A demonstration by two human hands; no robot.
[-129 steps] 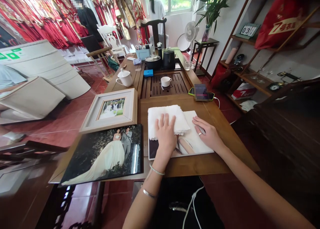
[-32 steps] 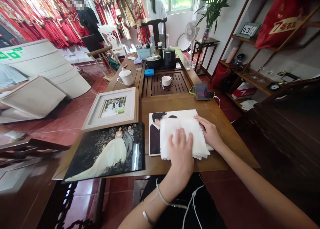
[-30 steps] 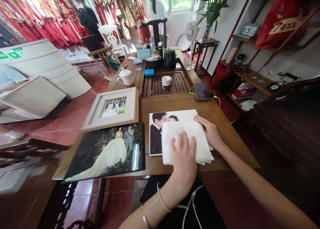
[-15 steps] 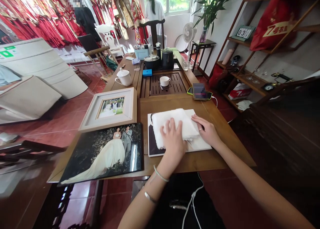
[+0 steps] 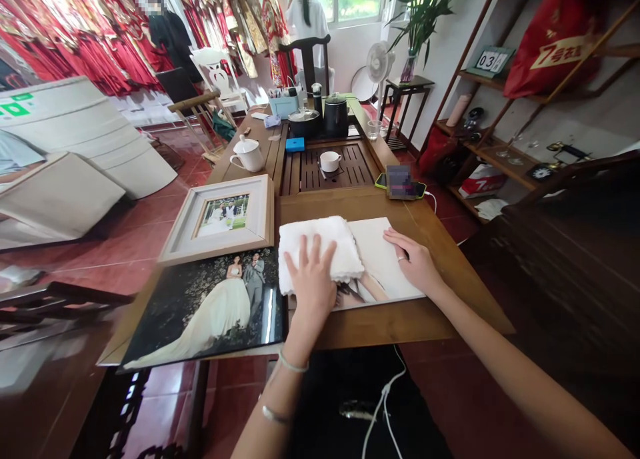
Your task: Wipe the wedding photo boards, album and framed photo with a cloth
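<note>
My left hand [image 5: 314,272] lies flat with spread fingers on a folded white towel [image 5: 340,235]. Under the towel is a photo panel [image 5: 383,249], a print on a thin board; the towel covers its left part. At the panel's right edge rests my right hand [image 5: 413,259], fingers stretched out, the tips on its surface. Left of the towel lies a glossy wedding photo panel [image 5: 200,312], its near corner reaching past the table edge. Behind that is a framed photo [image 5: 225,215] with a wide pale mat and a light wood frame.
On the wooden table [image 5: 435,319] are a lidded white mug [image 5: 247,154], a slatted tea tray [image 5: 357,172] with a white cup [image 5: 330,161], a blue box [image 5: 295,145], a dark kettle [image 5: 335,117] and a phone [image 5: 400,184]. White cables hang below the near edge.
My left hand has slid the towel leftward across the panel, uncovering more of its right part and covering its left edge. My right hand stays at the right edge.
</note>
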